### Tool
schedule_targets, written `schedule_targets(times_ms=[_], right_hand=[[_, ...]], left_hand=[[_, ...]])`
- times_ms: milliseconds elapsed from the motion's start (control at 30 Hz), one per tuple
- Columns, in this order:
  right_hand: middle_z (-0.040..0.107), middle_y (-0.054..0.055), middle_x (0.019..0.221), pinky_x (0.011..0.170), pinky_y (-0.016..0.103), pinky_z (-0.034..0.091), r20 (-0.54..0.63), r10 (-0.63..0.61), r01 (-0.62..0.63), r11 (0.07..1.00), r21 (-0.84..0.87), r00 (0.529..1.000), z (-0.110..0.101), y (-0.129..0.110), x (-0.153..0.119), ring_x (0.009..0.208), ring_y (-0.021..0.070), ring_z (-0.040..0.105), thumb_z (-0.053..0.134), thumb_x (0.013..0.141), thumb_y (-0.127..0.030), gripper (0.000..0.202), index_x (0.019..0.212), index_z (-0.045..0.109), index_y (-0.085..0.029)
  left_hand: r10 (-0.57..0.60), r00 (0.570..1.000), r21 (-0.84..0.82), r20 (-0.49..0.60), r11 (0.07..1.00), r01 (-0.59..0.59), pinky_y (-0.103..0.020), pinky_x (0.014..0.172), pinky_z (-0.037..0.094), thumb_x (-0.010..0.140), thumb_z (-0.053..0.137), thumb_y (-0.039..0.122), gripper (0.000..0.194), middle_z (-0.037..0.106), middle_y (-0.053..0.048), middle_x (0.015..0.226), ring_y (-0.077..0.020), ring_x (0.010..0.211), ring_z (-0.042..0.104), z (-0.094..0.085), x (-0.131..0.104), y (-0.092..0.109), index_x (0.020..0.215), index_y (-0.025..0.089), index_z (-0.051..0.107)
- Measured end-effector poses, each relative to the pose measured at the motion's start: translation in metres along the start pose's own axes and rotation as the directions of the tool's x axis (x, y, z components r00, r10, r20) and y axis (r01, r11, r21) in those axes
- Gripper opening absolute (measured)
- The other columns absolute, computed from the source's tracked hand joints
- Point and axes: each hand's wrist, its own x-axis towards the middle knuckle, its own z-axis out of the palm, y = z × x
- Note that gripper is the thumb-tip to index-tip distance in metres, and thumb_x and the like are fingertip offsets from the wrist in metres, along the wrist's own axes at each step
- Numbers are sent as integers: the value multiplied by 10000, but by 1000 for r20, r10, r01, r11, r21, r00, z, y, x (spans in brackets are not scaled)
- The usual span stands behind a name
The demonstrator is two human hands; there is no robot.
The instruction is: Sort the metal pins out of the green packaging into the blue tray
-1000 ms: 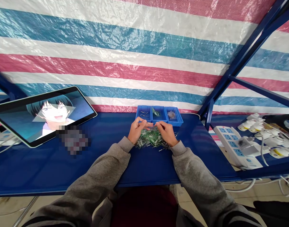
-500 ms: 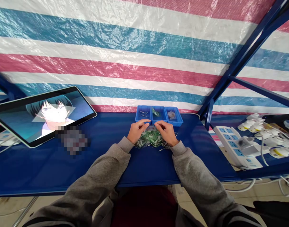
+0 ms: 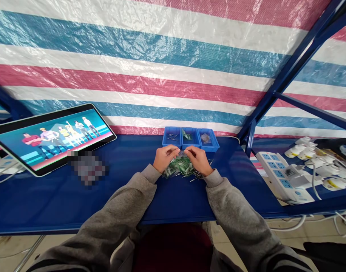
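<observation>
My left hand (image 3: pixel 165 158) and my right hand (image 3: pixel 199 159) face each other above a pile, with thumbs and fingertips pinched. Between the fingertips stretches a small clear plastic piece (image 3: pixel 182 152), perhaps a little bag; both hands appear to grip it. Beneath them lies the heap of green-and-clear plastic packets and thin metal pins (image 3: pixel 182 166), partly covered by the hands. Just behind stand three joined blue bins: the left bin (image 3: pixel 165 143) holds a few thin metal pins, the middle bin (image 3: pixel 196 143) a green packet, the right bin (image 3: pixel 216 144) clear plastic pieces.
A tablet (image 3: pixel 65 163) playing a cartoon leans on the left of the blue table (image 3: pixel 127 181), with a blurred-out item (image 3: pixel 88 168) beside it. At the right are a white power strip (image 3: pixel 278 172), several white plugs or adapters (image 3: pixel 317 162), cables and a blue metal frame (image 3: pixel 275 88).
My fingertips have closed into pinches and drawn slightly nearer each other, with the clear plastic piece now showing between them. The tablet's picture has changed.
</observation>
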Motion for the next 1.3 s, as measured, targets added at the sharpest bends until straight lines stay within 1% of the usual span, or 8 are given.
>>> schedule_targets(times_ms=[167,300,533,867,1033,1133,1233,1300], right_hand=[[584,7,643,574,260,379,59,-15,12,999,41,998,0,-3,-1,574,139,501,495,925,-469,348,761,615,-187],[631,31,714,599,262,399,56,-42,39,998,42,998,1,-2,-1,624,149,540,516,916,-467,330,799,636,-183],[578,7,661,551,254,382,23,28,-30,996,87,999,0,0,-1,566,133,488,472,935,-467,336,802,613,-193],[577,8,624,548,263,385,39,38,-40,998,48,998,1,-1,-1,548,137,492,474,926,-458,346,777,634,-189],[656,45,738,587,280,427,-15,25,-24,999,28,1000,2,1,0,591,156,548,491,919,-434,312,883,671,-181],[675,61,767,601,288,449,-67,42,-41,999,19,997,1,2,1,623,170,579,477,924,-444,333,929,681,-180],[685,67,780,619,291,461,-77,24,-24,1000,6,997,0,3,1,640,173,589,473,924,-443,342,897,687,-178],[691,69,795,631,292,464,-73,9,-9,1000,-6,997,0,3,1,648,173,589,472,924,-430,334,871,686,-180]], left_hand=[[23,998,140,-61,990,-15,-230,487,373,864,583,468,426,484,35,442,-93,431,454,-2,-1,4,562,168,587],[3,995,134,-96,991,10,-229,484,367,864,590,457,461,429,46,388,-81,397,420,-2,-2,3,513,160,552],[-72,997,-154,-30,986,67,-254,481,479,758,714,443,293,682,-23,640,-148,528,607,4,-1,0,822,157,717],[-39,998,-135,-55,990,32,-275,531,529,796,680,459,327,737,-68,755,-178,609,659,4,-1,-6,850,143,741],[144,979,128,-143,984,-126,-344,705,576,864,614,446,295,749,-72,869,-215,752,693,0,-5,-2,913,191,754],[308,925,305,-221,923,-234,-408,865,551,895,582,413,260,748,-71,947,-247,892,687,-5,-9,4,927,221,755],[415,871,396,-263,870,-294,-422,876,529,889,601,370,219,744,-79,942,-254,895,677,-12,-6,10,940,219,751],[437,859,413,-269,857,-307,-412,883,510,882,615,349,205,736,-89,949,-254,903,668,-15,2,12,958,212,747]])
